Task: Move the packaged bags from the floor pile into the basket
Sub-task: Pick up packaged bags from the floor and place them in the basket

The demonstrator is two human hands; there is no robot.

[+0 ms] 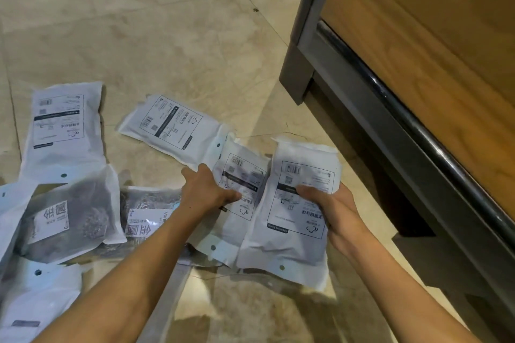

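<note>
Several white packaged bags with printed labels lie scattered on the beige tiled floor. My right hand (pixel 331 209) grips one bag (pixel 295 242) at its right side, thumb on the label, lifted a little off the floor. My left hand (pixel 207 192) holds a second bag (pixel 237 220) just left of it, thumb across the label. Another bag (pixel 172 128) lies flat beyond my left hand, and one (pixel 65 131) lies at the far left. Bags with dark contents showing (pixel 72 223) are piled at the lower left. No basket is in view.
A wooden cabinet (pixel 434 44) with a grey frame and a dark metal rail (pixel 418 125) rises along the right side, close to my right hand. Bare floor tile (pixel 156 30) stretches beyond the bags.
</note>
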